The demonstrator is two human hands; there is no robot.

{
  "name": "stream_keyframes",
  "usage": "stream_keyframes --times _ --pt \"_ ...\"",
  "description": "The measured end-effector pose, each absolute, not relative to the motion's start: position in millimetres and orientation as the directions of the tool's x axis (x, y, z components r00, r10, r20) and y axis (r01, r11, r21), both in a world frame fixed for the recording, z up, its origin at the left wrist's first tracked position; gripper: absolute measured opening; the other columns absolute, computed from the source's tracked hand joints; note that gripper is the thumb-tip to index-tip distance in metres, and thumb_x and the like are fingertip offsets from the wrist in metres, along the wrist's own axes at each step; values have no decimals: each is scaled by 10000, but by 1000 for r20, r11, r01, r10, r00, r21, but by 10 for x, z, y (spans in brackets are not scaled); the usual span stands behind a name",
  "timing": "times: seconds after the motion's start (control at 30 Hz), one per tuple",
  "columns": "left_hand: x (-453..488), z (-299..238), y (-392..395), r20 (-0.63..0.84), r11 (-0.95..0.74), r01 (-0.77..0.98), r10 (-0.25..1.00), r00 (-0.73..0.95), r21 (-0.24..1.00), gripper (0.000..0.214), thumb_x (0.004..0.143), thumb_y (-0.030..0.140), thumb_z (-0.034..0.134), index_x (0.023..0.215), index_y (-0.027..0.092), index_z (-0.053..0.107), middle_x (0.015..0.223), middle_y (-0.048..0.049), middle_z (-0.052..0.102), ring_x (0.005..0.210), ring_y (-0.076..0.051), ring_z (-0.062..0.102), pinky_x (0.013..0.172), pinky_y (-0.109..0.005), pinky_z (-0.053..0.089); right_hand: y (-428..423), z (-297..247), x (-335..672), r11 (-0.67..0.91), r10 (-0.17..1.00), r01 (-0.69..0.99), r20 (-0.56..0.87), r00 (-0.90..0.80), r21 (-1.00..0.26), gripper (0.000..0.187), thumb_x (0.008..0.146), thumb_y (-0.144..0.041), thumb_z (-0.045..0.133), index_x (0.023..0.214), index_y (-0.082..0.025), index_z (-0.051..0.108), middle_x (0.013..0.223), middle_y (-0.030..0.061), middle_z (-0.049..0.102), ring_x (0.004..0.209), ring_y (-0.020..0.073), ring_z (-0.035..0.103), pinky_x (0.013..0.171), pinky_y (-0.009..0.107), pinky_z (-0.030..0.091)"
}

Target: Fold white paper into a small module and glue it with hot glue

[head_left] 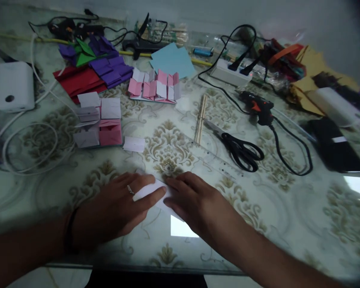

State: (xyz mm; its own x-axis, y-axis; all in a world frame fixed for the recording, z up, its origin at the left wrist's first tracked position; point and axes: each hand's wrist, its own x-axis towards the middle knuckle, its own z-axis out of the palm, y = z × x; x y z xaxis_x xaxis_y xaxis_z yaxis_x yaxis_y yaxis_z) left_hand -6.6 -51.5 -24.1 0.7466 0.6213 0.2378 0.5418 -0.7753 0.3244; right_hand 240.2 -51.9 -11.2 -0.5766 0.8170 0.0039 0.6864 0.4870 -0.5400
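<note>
Glass-topped table point(288, 224) w/ cream-and-gold damask cloth under the glass fills nearly the whole view; its near edge runs below both forearms. Pale grey wall point(288, 16) closes the far side, well beyond the hands.

Far left of the hands: white boxy device point(15, 86) & loose coil of white cable point(33, 148). Beyond the left hand: red folded paper stack point(78, 80), purple folded paper pieces point(111, 68) touching it, then closer in a pink-and-white folded paper block point(99, 122). Straight ahead of both hands: light blue paper sheet point(172, 60) & row of pink-and-white folded units point(156, 86). Beyond the right hand: clear plastic ruler point(210, 156) lying diagonal, black-handled scissors point(243, 150) just beside it, black-and-orange glue gun point(259, 106) w/ black cord, white power strip point(231, 74) further back.

Left hand point(117, 208), ring on one finger & dark band at the wrist, lies flat & open, palm down. Right hand point(192, 200) same: flat, fingers out, gripping nothing. Fingertips of both meet on a small white paper piece point(150, 190), pressed to the glass btw them, mostly covered.
</note>
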Motion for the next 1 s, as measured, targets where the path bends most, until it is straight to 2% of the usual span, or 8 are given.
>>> stream_keyframes --times 0.1,0.13,0.2,0.33,0.43,0.53,0.77,1.0 --pt "-67 -281 -480 214 -702 605 701 680 376 422 1017 168 501 1437 196 532 1354 -102 587 1244 -280 613 1045 -443 550 -429 -122 2387 400 813 662 -88 -575 -634 268 936 -114 715 1197 -163 680 1045 76 715 878 217 708 778 348 599" --pt "-64 -294 -457 280 -721 587 688 670 369 403 1007 223 545 1409 199 552 1304 -111 616 1191 -280 633 1021 -440 558 -393 -121 2386 384 807 645 -100 -582 -661 260 930 -112 726 1178 -177 687 1027 60 725 868 206 709 774 331 584" --pt "-57 -315 -400 289 -684 613 726 624 396 409 979 295 630 1378 223 574 1282 -123 655 1173 -298 626 1039 -474 523 -323 -121 2384 373 800 610 -90 -593 -699 228 912 -109 751 1119 -192 705 972 35 738 834 188 701 757 304 550" --pt "-55 -312 -285 266 -648 626 756 598 435 295 956 182 665 1250 171 649 1127 -93 729 1063 -265 628 965 -445 485 -232 -144 2392 383 797 572 -54 -602 -725 188 884 -136 796 1048 -190 721 890 17 722 778 168 661 716 277 493" --pt "-71 -275 -243 230 -635 608 758 611 477 133 957 135 661 1073 176 713 986 -53 736 976 -231 620 912 -398 457 -209 -171 2422 373 788 540 -49 -613 -755 123 890 -122 780 975 -189 722 859 6 707 766 155 644 697 259 464" --pt "-95 -232 -239 208 -635 547 735 645 546 100 972 108 634 979 167 714 922 -39 726 928 -194 621 887 -343 464 -209 -192 2447 355 793 477 -11 -608 -804 79 918 -126 742 955 -191 719 846 0 692 770 147 638 693 245 456" --pt "-165 -166 -240 103 -479 480 778 619 735 96 981 140 617 996 176 705 952 -5 747 831 -117 691 750 -218 492 -207 -202 2449 305 829 333 77 -554 -892 59 979 -182 643 956 -176 696 878 12 730 785 141 669 711 240 476" --pt "-99 -56 -235 -85 -278 594 857 509 755 149 970 260 637 1016 213 771 877 29 800 743 -124 707 681 -213 484 -226 -189 2449 156 858 249 6 -514 -956 57 961 -209 650 946 -180 697 853 -2 729 770 132 651 699 237 473"
